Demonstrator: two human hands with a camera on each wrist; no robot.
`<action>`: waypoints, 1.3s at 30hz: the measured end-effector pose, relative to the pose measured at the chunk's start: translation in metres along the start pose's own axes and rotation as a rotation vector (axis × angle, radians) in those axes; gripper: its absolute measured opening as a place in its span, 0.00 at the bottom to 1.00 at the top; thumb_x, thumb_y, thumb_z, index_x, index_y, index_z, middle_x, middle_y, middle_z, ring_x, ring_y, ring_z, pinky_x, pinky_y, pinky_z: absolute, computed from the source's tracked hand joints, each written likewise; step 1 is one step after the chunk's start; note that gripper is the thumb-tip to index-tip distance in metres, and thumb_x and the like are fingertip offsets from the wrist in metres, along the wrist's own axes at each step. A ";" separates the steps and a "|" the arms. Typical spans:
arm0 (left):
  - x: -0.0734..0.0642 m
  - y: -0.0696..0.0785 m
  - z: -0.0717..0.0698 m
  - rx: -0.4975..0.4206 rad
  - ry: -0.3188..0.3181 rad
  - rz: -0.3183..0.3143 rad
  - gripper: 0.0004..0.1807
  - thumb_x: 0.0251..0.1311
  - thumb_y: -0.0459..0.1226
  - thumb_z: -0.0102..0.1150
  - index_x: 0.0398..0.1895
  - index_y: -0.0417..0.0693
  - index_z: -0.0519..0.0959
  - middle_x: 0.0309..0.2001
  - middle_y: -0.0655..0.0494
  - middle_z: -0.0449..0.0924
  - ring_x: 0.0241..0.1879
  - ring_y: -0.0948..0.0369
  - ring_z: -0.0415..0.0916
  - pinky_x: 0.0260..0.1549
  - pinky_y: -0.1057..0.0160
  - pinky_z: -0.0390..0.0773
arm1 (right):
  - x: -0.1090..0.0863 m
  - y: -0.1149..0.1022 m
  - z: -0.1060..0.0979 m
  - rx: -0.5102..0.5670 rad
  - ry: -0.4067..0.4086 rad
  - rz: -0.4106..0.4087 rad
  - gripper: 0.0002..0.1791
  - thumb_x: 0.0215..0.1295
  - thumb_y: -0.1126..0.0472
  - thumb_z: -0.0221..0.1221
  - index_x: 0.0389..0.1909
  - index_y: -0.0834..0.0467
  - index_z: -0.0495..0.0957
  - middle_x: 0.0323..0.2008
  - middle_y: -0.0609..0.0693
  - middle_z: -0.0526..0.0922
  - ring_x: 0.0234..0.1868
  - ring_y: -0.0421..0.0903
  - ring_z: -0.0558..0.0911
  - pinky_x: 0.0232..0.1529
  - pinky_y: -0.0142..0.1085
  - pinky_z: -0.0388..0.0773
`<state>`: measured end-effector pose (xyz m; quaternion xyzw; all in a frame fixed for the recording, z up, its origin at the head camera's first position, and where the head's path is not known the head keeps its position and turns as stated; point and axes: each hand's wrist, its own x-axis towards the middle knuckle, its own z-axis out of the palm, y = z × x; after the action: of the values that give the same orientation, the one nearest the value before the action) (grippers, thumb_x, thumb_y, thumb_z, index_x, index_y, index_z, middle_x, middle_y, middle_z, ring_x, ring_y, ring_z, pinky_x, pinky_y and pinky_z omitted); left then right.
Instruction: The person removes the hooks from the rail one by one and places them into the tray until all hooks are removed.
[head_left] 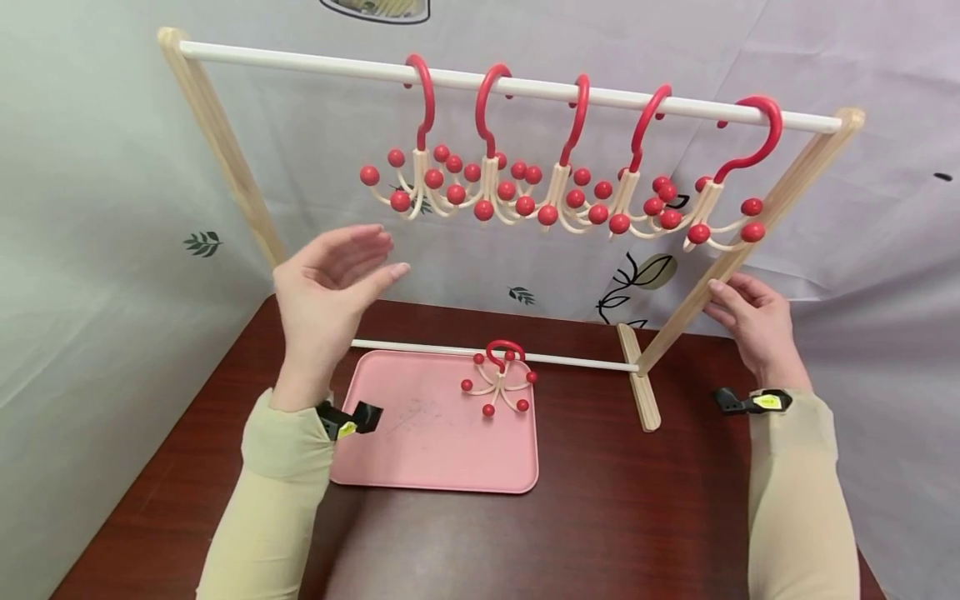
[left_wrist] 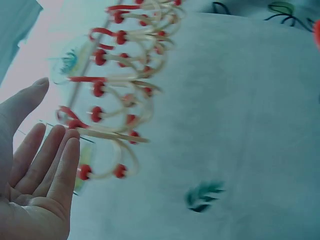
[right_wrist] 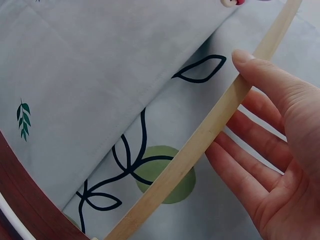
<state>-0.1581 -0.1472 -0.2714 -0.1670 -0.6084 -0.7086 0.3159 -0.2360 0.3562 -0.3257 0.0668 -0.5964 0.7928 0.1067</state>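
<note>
Hands in my feed number two: the left hand (head_left: 322,287) is released, thumb spread from relaxed fingers; the right hand (head_left: 763,323) grips one flat pale-wood post (head_left: 680,325) between thumb and fingers. Above and right of the left hand I count five red-hooked, red-ball-tipped, pale-wood hangers (head_left: 557,185), hung on one white rod (head_left: 300,62). A sixth hanger (head_left: 501,384) lies near the far right corner of one rectangular pink tray (head_left: 435,450), on the dark red-brown tabletop (head_left: 615,517).

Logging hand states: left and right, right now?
Left hand: open, holding nothing.
Right hand: holding the wooden upright between thumb and fingers.
</note>
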 end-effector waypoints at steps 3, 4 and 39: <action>0.010 0.021 0.006 0.016 -0.004 0.033 0.23 0.45 0.19 0.76 0.48 0.34 0.86 0.45 0.41 0.86 0.47 0.50 0.85 0.51 0.57 0.82 | -0.001 0.000 -0.001 -0.010 0.003 -0.005 0.08 0.67 0.73 0.63 0.43 0.62 0.86 0.37 0.52 0.87 0.38 0.42 0.88 0.40 0.34 0.85; 0.014 0.028 0.009 0.022 -0.004 0.041 0.23 0.45 0.19 0.76 0.48 0.35 0.86 0.45 0.41 0.86 0.47 0.50 0.85 0.52 0.57 0.82 | -0.001 0.000 -0.001 -0.012 0.003 -0.006 0.08 0.68 0.73 0.63 0.44 0.62 0.86 0.37 0.52 0.87 0.38 0.42 0.88 0.40 0.34 0.85; 0.109 0.038 0.066 0.386 0.033 -0.055 0.22 0.51 0.40 0.81 0.50 0.49 0.87 0.45 0.55 0.88 0.46 0.63 0.85 0.50 0.68 0.79 | 0.000 0.001 -0.001 0.051 -0.018 0.011 0.08 0.68 0.75 0.61 0.42 0.64 0.86 0.36 0.53 0.87 0.37 0.43 0.88 0.40 0.35 0.85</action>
<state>-0.2243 -0.1121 -0.1609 -0.0751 -0.7320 -0.5900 0.3323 -0.2358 0.3568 -0.3267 0.0734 -0.5773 0.8076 0.0953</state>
